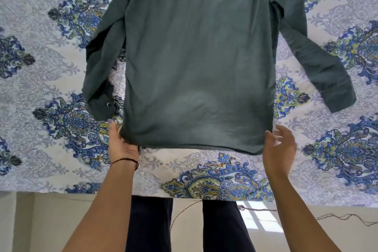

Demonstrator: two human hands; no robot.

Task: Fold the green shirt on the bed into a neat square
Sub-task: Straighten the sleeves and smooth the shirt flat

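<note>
Nearest, two bare forearms reaching out over the edge of the bed, dark trousers below and pale floor under them. Left hand, thin dark band at the wrist, closed on the near left corner of the green shirt, thumb up along the fabric edge. Right hand blurred, fingers spread, just beside the near right corner and holding nothing; touching the hem or not, impossible to say.

Shirt spread on its front across the patterned bedspread, back panel up, hem toward the body, collar end far away and cut off by the top of the view. Left sleeve bent inward and rucked against the side seam, cuff button showing. Right sleeve flung out at an angle, cuff well clear of the body of the shirt.

Probably still the laying-out step, no fold made yet. To do it well: take the right corner as firmly as the left, draw the hem taut and straight, parallel to the bed edge. Smooth the soft creases in the lower back outward from the middle. Then straighten the crumpled left sleeve before turning it in, since any ruck left now will show as a bulge in the finished square. Match both side folds to equal width.
</note>
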